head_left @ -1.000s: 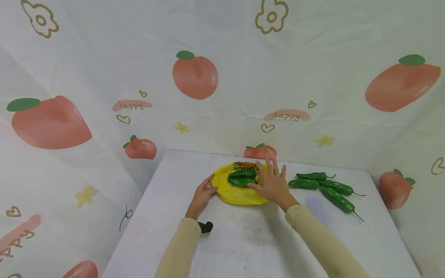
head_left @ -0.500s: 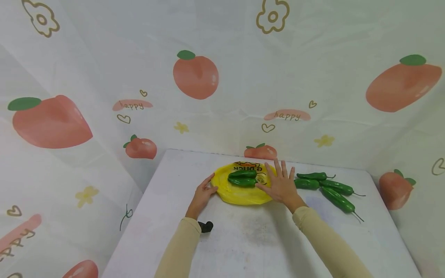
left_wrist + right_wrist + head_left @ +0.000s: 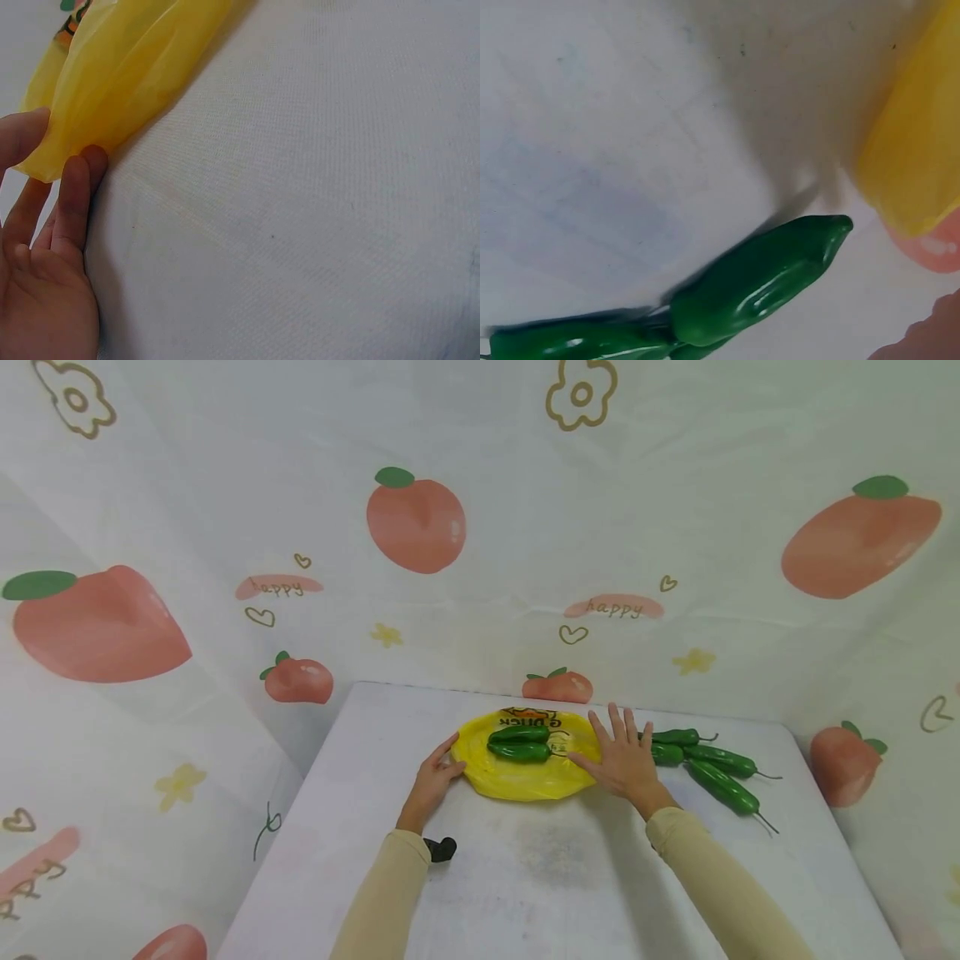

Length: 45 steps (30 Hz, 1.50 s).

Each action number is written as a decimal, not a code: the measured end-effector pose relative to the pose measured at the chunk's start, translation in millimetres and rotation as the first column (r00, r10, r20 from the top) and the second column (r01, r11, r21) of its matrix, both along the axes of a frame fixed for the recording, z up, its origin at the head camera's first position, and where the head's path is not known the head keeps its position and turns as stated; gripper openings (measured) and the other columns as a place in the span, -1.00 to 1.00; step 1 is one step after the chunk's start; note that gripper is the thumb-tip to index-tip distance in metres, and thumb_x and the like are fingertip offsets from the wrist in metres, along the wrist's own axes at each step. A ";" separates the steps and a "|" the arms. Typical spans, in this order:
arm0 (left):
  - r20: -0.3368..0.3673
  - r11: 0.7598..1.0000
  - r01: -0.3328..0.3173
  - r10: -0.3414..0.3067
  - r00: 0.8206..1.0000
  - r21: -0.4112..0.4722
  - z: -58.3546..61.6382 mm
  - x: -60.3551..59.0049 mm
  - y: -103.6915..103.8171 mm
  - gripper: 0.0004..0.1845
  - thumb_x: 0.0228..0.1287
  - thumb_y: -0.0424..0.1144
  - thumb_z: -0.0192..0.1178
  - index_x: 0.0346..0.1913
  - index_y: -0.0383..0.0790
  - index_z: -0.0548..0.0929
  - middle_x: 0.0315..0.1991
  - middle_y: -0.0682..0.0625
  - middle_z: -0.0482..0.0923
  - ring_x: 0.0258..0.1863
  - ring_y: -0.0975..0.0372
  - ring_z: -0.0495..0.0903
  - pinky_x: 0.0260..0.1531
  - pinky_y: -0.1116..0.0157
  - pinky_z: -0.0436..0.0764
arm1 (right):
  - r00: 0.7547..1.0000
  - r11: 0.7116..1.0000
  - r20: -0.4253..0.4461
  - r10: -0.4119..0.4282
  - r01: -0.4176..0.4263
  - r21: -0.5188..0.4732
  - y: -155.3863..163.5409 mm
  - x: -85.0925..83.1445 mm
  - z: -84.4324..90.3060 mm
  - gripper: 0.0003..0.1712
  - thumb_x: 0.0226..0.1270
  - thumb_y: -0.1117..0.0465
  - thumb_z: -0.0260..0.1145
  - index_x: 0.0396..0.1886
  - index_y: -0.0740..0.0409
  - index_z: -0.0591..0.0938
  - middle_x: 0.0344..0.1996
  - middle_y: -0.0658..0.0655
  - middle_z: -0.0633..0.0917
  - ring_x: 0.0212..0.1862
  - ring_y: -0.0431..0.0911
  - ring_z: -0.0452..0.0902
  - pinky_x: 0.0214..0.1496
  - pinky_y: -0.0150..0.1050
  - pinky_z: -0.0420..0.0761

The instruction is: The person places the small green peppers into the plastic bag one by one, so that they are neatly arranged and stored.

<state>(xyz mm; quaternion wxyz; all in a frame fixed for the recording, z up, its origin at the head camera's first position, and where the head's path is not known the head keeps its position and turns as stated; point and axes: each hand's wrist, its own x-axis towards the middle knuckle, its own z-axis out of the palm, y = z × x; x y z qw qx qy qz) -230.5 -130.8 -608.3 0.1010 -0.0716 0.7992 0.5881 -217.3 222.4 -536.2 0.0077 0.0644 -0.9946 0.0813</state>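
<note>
From the head camera I see my left hand (image 3: pixel 432 779) pinching the left edge of the yellow bag (image 3: pixel 525 774) on the bench (image 3: pixel 555 877), two green peppers (image 3: pixel 519 744) lying on it. My right hand (image 3: pixel 624 758) lies flat, fingers spread, between the bag and the loose peppers (image 3: pixel 716 770).

Left wrist: thumb and fingers (image 3: pixel 75 199) nip the bag's edge.

Right wrist: one pepper tip (image 3: pixel 761 280) lies just beside the bag.
</note>
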 end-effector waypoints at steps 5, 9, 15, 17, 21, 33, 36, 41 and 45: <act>-0.011 1.000 -0.002 0.002 1.000 -0.012 0.5 0.7 2.1 -0.40 0.23 -0.06 0.27 0.28 0.51 0.35 -0.59 0.12 0.36 -0.58 0.29 0.29 -0.43 0.34 0.36 | 1.000 1.000 0.013 -0.018 0.019 -0.013 11.2 0.5 0.3 0.10 0.16 -0.59 -0.12 0.55 -0.09 -0.05 0.53 0.30 -0.15 0.51 0.33 -0.31 0.36 0.44 -0.36; -0.004 1.000 -0.002 0.002 1.000 -0.013 2.7 2.0 2.0 -0.40 0.24 -0.07 0.26 0.28 0.52 0.34 -0.61 0.09 0.35 -0.57 0.27 0.30 -0.42 0.32 0.35 | 0.999 0.999 0.007 -0.037 0.038 -0.021 19.9 0.5 0.4 0.11 0.16 -0.59 -0.13 0.55 -0.06 -0.04 0.53 0.30 -0.14 0.51 0.33 -0.28 0.36 0.44 -0.34; -0.007 1.000 0.003 -0.003 1.000 -0.004 4.0 2.3 1.0 -0.41 0.24 -0.08 0.26 0.26 0.55 0.35 -0.61 0.09 0.35 -0.57 0.25 0.29 -0.42 0.31 0.35 | 0.998 0.997 0.024 -0.059 0.060 -0.048 31.0 4.1 1.2 0.11 0.19 -0.57 -0.10 0.54 0.01 -0.02 0.51 0.36 -0.11 0.49 0.36 -0.27 0.36 0.45 -0.32; -0.006 1.000 0.007 -0.007 1.000 -0.005 3.8 1.9 1.1 -0.41 0.24 -0.07 0.26 0.26 0.55 0.35 -0.61 0.09 0.34 -0.58 0.25 0.28 -0.42 0.31 0.35 | 0.998 0.996 0.024 -0.063 0.065 -0.054 35.0 6.4 0.7 0.10 0.20 -0.55 -0.09 0.54 0.03 -0.01 0.50 0.38 -0.10 0.48 0.38 -0.25 0.36 0.44 -0.31; -0.002 1.000 0.009 -0.009 1.000 -0.010 2.8 1.1 0.8 -0.41 0.24 -0.05 0.25 0.27 0.55 0.34 -0.61 0.08 0.35 -0.58 0.24 0.28 -0.43 0.30 0.34 | 0.996 0.994 0.037 -0.081 0.083 -0.071 44.1 10.4 -4.2 0.08 0.24 -0.52 -0.09 0.53 0.07 0.00 0.48 0.41 -0.08 0.46 0.42 -0.24 0.36 0.44 -0.30; 0.007 1.000 0.011 -0.011 1.000 -0.008 3.3 1.3 0.7 -0.40 0.24 -0.03 0.26 0.26 0.59 0.33 -0.60 0.09 0.37 -0.56 0.24 0.30 -0.42 0.31 0.35 | 0.995 0.990 0.052 -0.085 0.090 -0.111 65.2 21.5 -17.3 0.00 0.31 -0.41 -0.01 0.49 0.17 0.07 0.42 0.51 -0.02 0.41 0.48 -0.18 0.35 0.43 -0.13; 0.013 1.000 0.016 -0.016 1.000 -0.007 3.8 1.1 0.7 -0.40 0.24 -0.03 0.26 0.27 0.58 0.32 -0.60 0.09 0.37 -0.57 0.24 0.30 -0.43 0.31 0.36 | 0.997 0.989 0.042 -0.067 0.072 -0.127 68.8 24.0 -18.6 -0.05 0.35 -0.34 0.03 0.49 0.18 0.08 0.39 0.54 0.00 0.38 0.51 -0.15 0.36 0.40 -0.09; 0.023 1.000 0.013 -0.013 1.000 -0.007 3.4 0.6 0.8 -0.40 0.23 -0.02 0.26 0.25 0.62 0.32 -0.59 0.08 0.40 -0.57 0.23 0.30 -0.43 0.31 0.37 | 0.998 0.988 0.033 -0.056 0.060 -0.139 72.7 25.4 -19.8 -0.08 0.36 -0.28 0.07 0.48 0.19 0.09 0.37 0.56 0.02 0.37 0.51 -0.11 0.34 0.40 -0.01; 0.025 1.000 0.010 -0.010 1.000 -0.004 3.2 0.8 0.2 -0.41 0.23 -0.01 0.26 0.24 0.62 0.32 -0.59 0.08 0.39 -0.57 0.23 0.30 -0.43 0.30 0.36 | 0.998 0.990 0.023 -0.059 0.061 -0.127 74.8 24.6 -22.0 -0.08 0.35 -0.25 0.10 0.47 0.22 0.08 0.36 0.57 0.03 0.35 0.50 -0.04 0.29 0.40 0.10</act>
